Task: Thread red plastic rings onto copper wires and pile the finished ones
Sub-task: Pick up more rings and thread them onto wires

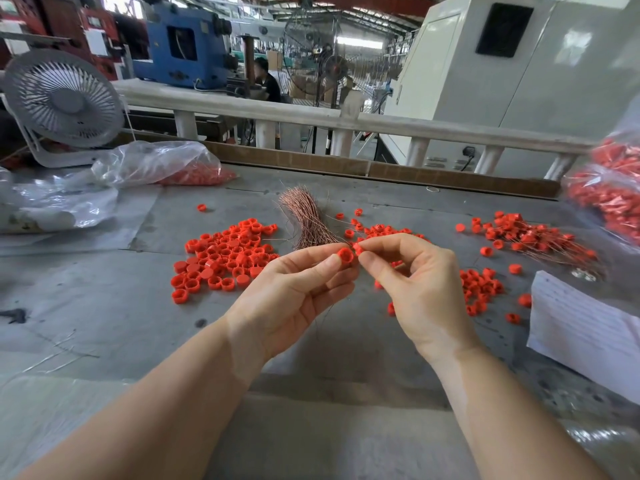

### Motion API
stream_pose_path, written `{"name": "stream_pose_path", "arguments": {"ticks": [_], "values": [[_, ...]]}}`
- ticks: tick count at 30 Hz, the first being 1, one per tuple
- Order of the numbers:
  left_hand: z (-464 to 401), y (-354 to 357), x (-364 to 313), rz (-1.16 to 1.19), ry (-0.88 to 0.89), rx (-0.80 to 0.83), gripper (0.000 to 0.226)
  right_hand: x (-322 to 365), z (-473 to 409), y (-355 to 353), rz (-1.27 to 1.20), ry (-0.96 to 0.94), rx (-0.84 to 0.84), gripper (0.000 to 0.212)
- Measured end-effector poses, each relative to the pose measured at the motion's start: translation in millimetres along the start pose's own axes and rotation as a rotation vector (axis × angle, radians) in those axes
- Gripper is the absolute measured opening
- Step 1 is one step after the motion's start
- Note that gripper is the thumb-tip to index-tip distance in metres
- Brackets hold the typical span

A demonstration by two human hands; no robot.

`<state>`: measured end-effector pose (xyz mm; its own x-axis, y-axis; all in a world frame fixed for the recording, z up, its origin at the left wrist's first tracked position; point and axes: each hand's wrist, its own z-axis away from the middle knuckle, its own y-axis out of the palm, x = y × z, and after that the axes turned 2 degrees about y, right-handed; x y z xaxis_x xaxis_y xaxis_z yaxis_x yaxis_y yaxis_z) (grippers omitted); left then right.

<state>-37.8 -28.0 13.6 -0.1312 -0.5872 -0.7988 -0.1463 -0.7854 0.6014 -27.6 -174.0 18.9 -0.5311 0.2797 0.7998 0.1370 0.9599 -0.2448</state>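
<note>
With my left hand (294,289) pinching a red ring (345,255) and my right hand (419,282) pinching another ring (358,248) above the table (104,306), I fear the thin copper wire (323,315) missing the hole or bending.

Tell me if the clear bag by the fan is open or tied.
Open. The bag's mouth lies loose on the table, with red rings spilling toward its edge; no knot shows.

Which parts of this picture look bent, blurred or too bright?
Head view: the white railing curves from wide-angle distortion; the bag of red parts at the right edge is smeared; glare lies on the clear plastic bag; both hands and the red ring are sharp under soft, even light.
</note>
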Motion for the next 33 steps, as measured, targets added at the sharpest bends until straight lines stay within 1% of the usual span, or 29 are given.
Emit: {"name": "stream_pose_path", "arguments": {"ticks": [5, 9, 12, 15, 19, 22, 26, 33], "values": [[0.1, 0.8, -0.4, -0.001, -0.004, 0.001, 0.028, -2.3, -0.9, -0.7, -0.063, 0.073, 0.002, 0.019], [0.2, 0.9, -0.6, 0.0, -0.005, -0.002, 0.027, -2.0, -1.0, -0.2, -0.072, 0.069, 0.005, 0.018], [-0.1, 0.7, -0.1, 0.001, -0.002, -0.008, 0.025, -0.4, 0.1, -0.5, -0.011, 0.009, -0.011, 0.02], [-0.4, 0.3, 0.3, 0.008, 0.018, -0.022, 0.021, 0.0, 1.8, 0.5, 0.08, -0.094, -0.047, 0.023], [-0.7, 0.5, 1.2, -0.012, 0.058, -0.026, 0.026, -2.2, 3.0, 1.6, 0.184, -0.244, -0.067, 0.007], [-0.4, 0.7, 1.6, -0.033, 0.081, -0.016, 0.025, -4.4, 4.0, 2.3, 0.273, -0.333, -0.066, 0.002], [-0.3, 0.2, 1.9, -0.044, 0.098, -0.027, 0.02, -4.8, 4.6, 2.9, 0.316, -0.389, -0.082, 0.003], [0.2, 0.2, 2.6, -0.075, 0.111, -0.031, 0.024, -4.5, 4.7, 2.1, 0.302, -0.411, -0.082, 0.002]]}}
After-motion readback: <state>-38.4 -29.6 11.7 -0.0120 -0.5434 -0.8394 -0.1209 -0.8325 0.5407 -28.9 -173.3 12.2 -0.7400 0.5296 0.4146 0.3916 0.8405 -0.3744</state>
